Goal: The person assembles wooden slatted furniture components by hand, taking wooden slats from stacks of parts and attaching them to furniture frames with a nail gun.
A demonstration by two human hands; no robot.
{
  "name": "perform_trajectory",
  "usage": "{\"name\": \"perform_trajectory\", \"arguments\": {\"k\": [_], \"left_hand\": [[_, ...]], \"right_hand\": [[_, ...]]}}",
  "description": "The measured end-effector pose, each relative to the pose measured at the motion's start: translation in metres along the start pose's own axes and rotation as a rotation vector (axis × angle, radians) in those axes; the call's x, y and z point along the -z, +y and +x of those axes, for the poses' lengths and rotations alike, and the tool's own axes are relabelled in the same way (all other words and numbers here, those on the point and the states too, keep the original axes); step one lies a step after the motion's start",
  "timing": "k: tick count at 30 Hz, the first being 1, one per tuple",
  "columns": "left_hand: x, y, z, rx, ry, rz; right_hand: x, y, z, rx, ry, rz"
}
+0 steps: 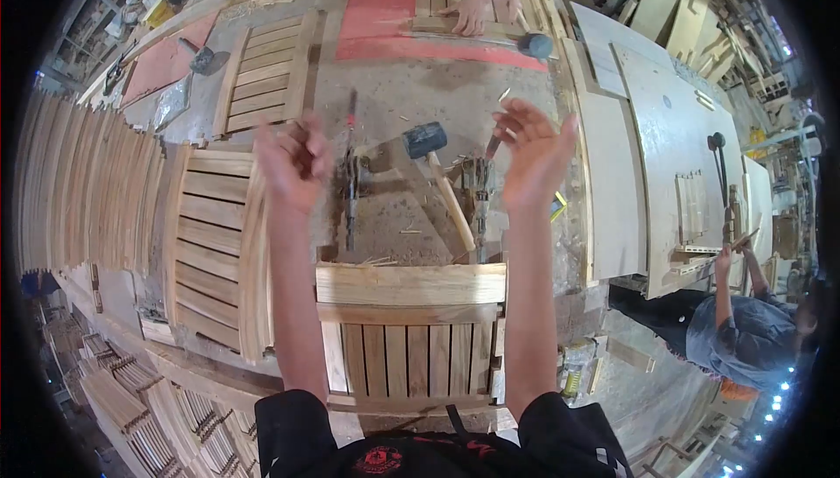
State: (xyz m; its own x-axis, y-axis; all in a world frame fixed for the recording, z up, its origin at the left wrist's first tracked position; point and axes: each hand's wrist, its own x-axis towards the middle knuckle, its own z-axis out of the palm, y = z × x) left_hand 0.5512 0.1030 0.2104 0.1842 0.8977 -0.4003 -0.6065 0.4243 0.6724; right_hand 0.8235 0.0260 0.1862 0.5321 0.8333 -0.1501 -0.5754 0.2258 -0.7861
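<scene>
My left hand (296, 163), slightly blurred, is raised with loosely curled fingers apart and nothing in it. Opposite it, my right hand (535, 158) is open, palm turned inward, its fingertips close to the upper end of the right clamp (480, 202). Another long metal clamp (351, 193) lies just right of my left hand. Between the clamps rests a mallet (426, 139) with a dark head and a pale wooden handle. Nearest my body is a slatted wooden panel (407, 351), with a thick wooden rail (411, 285) along its far side.
Across the table a person's hands (481, 10) work at another slatted panel by a second mallet (534, 45). Slatted panels (210, 246) and stacked strips (87, 185) stand left. Large boards (612, 163) lie right, where another person (744, 329) holds a piece of wood.
</scene>
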Motion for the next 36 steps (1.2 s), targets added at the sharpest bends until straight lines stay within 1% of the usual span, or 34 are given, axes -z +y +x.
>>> {"name": "perform_trajectory", "arguments": {"k": [1, 2, 3, 4, 5, 6, 7, 8, 9, 10, 11, 13, 16, 17, 19, 22, 23, 25, 26, 28, 29, 30, 31, 32, 33, 34, 36], "left_hand": [[-0.033, 0.023, -0.024, -0.269, -0.071, 0.116], [-0.034, 0.023, -0.041, -0.428, -0.049, 0.263], [-0.031, 0.023, -0.064, -0.584, -0.022, 0.416], [-0.028, 0.023, -0.09, -0.739, 0.003, 0.573], [-0.012, 0.009, -0.117, -0.781, -0.028, 0.767], [0.012, -0.009, -0.147, -0.687, -0.02, 0.977], [0.035, -0.027, -0.177, -0.598, -0.029, 1.194], [0.071, -0.048, -0.201, -0.368, 0.019, 1.272], [0.122, -0.079, -0.218, -0.314, 0.065, 1.225], [0.156, -0.103, -0.242, -0.327, 0.165, 1.27], [0.186, -0.124, -0.267, -0.338, 0.267, 1.31], [0.253, -0.16, -0.312, -0.285, 0.452, 1.406], [0.32, -0.198, -0.355, -0.276, 0.648, 1.584], [0.33, -0.205, -0.36, -0.295, 0.658, 1.71], [0.338, -0.22, -0.366, -0.328, 0.695, 1.951], [0.342, -0.234, -0.361, -0.209, 0.637, 1.781], [0.344, -0.233, -0.359, -0.196, 0.611, 1.744], [0.347, -0.222, -0.357, -0.073, 0.645, 1.848], [0.346, -0.22, -0.355, -0.011, 0.665, 1.896], [0.355, -0.225, -0.35, -0.049, 0.725, 1.885], [0.361, -0.221, -0.352, -0.065, 0.762, 1.886], [0.349, -0.215, -0.351, 0.041, 0.814, 1.864], [0.347, -0.216, -0.352, -0.049, 0.899, 2.001], [0.346, -0.221, -0.352, -0.14, 0.981, 2.131], [0.33, -0.218, -0.353, -0.095, 0.979, 2.096], [0.314, -0.217, -0.353, -0.117, 0.855, 2.01], [0.29, -0.22, -0.35, -0.176, 0.604, 1.829]], "right_hand": [[0.0, 0.001, -0.017, 0.085, -0.035, -0.118], [0.002, 0.003, -0.039, 0.164, -0.074, -0.236], [0.015, 0.014, -0.068, 0.021, -0.12, -0.135], [0.032, 0.028, -0.096, -0.151, 0.008, -0.031], [0.055, 0.048, -0.12, -0.318, 0.137, 0.074], [0.096, 0.085, -0.144, -0.189, 0.055, -0.144], [0.109, 0.094, -0.167, -0.165, 0.053, -0.428], [0.125, 0.111, -0.188, -0.055, -0.058, -0.626], [0.143, 0.13, -0.209, 0.056, -0.163, -0.824], [0.153, 0.14, -0.226, 0.169, -0.265, -1.024], [0.155, 0.139, -0.239, 0.145, -0.288, -1.071], [0.159, 0.137, -0.26, 0.089, -0.355, -1.162], [0.165, 0.134, -0.283, 0.014, -0.26, -1.085], [0.167, 0.134, -0.293, 0.036, -0.275, -1.158], [0.17, 0.133, -0.316, 0.082, -0.322, -1.308], [0.16, 0.125, -0.331, 0.064, -0.663, -1.407], [0.156, 0.129, -0.327, 0.167, -0.693, -1.44], [0.154, 0.145, -0.306, 0.378, -0.751, -1.499], [0.156, 0.147, -0.291, 0.35, -0.694, -1.506], [0.16, 0.146, -0.26, 0.291, -0.591, -1.501], [0.167, 0.15, -0.246, 0.345, -0.637, -1.507], [0.177, 0.154, -0.233, 0.398, -0.684, -1.505], [0.182, 0.159, -0.233, 0.446, -0.73, -1.501], [0.178, 0.158, -0.238, 0.44, -0.648, -1.47], [0.174, 0.149, -0.242, 0.437, -0.571, -1.447], [0.17, 0.135, -0.244, 0.438, -0.496, -1.426], [0.164, 0.097, -0.261, 0.13, -0.34, -1.325]]}}
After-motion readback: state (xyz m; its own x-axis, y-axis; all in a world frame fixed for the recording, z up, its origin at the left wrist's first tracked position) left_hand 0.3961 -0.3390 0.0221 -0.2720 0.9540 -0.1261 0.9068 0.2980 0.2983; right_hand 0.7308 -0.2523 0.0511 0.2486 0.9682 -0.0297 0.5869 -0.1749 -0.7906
